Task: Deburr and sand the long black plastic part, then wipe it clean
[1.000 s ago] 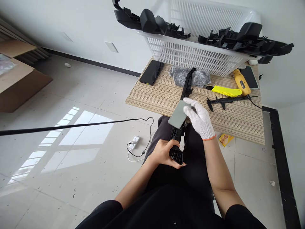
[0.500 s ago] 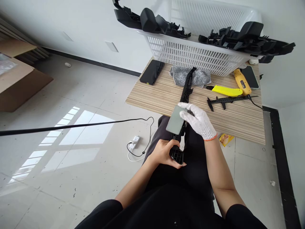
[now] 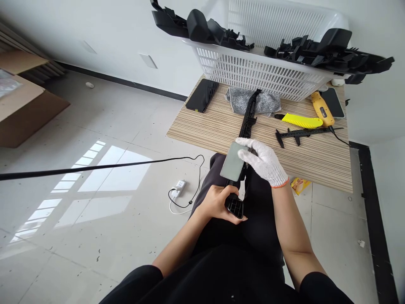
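A long black plastic part (image 3: 247,118) runs from the striped wooden table (image 3: 209,126) down onto my lap. Its near end sits inside my bare left hand (image 3: 218,202), fingers wrapped round it. In a white knitted glove, my right hand (image 3: 262,161) is closed on a flat grey-green block (image 3: 232,161) and presses it against the part just past the table's front edge.
A white plastic basket (image 3: 253,69) at the table's back carries black plastic parts (image 3: 325,52) across its rim. On the table lie a grey glove (image 3: 265,101), yellow knife (image 3: 302,121), black caliper (image 3: 300,134), yellow tool (image 3: 321,109) and black box (image 3: 201,95). A cable and power strip (image 3: 179,185) lie on the floor.
My right hand slid the grey-green block a little down the black part toward me. The left hand has stayed where it was.
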Tool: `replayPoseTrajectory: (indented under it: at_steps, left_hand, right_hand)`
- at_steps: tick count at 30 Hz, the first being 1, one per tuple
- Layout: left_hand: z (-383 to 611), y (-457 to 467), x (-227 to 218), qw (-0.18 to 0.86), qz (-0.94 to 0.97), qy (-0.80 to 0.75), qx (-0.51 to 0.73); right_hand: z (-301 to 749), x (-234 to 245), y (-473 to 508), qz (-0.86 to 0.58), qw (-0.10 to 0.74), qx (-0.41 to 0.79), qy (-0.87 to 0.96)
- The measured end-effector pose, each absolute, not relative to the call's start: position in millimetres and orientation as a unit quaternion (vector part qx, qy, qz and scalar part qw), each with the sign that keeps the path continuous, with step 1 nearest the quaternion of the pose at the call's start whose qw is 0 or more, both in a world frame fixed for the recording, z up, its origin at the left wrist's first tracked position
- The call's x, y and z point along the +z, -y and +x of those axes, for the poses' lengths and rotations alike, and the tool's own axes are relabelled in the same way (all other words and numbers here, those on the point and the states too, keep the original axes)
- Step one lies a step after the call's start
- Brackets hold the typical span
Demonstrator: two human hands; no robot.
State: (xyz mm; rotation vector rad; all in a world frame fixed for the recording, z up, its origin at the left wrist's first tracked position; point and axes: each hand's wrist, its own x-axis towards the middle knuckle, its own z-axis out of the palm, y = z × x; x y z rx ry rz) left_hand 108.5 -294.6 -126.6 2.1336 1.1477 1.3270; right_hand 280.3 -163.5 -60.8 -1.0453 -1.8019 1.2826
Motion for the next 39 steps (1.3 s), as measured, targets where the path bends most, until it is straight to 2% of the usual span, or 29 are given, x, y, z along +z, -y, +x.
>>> replayPoseTrajectory:
  at_steps: [5, 9, 13, 17, 21, 25, 30, 34, 39]
  left_hand:
    - [108.1, 294.8, -127.3, 0.190, 0.760, -0.410, 0.468]
    - [108.2, 294.8, -127.6, 0.186, 0.760, -0.410, 0.468]
    - [108.3, 295.2, -128.4, 0.187, 0.760, -0.412, 0.467]
    - [107.7, 295.5, -129.5, 0.189, 0.760, -0.414, 0.463]
    - [107.3, 295.5, -129.1, 0.191, 0.761, -0.413, 0.463]
    - [107.7, 295.3, -128.1, 0.186, 0.761, -0.412, 0.465]
    - [107.8, 295.7, -128.3, 0.184, 0.761, -0.416, 0.462]
    - [107.6, 295.5, -127.8, 0.185, 0.761, -0.417, 0.461]
    - [107.6, 295.3, -127.0, 0.186, 0.759, -0.408, 0.471]
  right_hand:
    - [280.2, -63.8, 162.7, -0.446, 0.381, 0.471, 0.659]
    - [280.1, -63.7, 163.6, -0.419, 0.364, 0.489, 0.673]
    - [281.4, -63.2, 163.3, -0.451, 0.401, 0.468, 0.646]
    - [282.6, -64.6, 161.3, -0.422, 0.359, 0.485, 0.676]
    - [282.7, -64.5, 160.8, -0.455, 0.399, 0.467, 0.644]
    - [282.0, -64.4, 161.6, -0.415, 0.361, 0.502, 0.667]
    - [281.0, -64.3, 162.5, -0.449, 0.393, 0.483, 0.641]
    - [280.8, -63.6, 162.9, -0.404, 0.355, 0.506, 0.675]
    - [281.1, -64.1, 162.8, -0.447, 0.394, 0.478, 0.645]
